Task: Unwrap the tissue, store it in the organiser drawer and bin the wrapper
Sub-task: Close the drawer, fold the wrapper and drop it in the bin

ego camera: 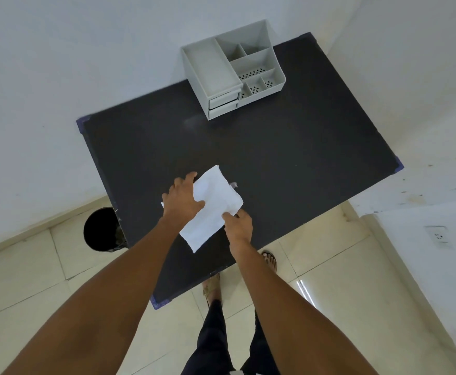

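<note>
A: Where is the tissue?

B: The white folded paper tissue [212, 205] sits above the dark rectangular table [289, 158], near you, well apart from the grey plastic organiser [232, 69]. Your left hand [183, 200] grips one edge, fingers curled; your right hand [237, 224] pinches a corner, likely to refold it.

A: The bin?

B: The round black bin [101, 230] stands left of the table.

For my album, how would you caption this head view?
Both hands hold white tissue above dark table.
</note>
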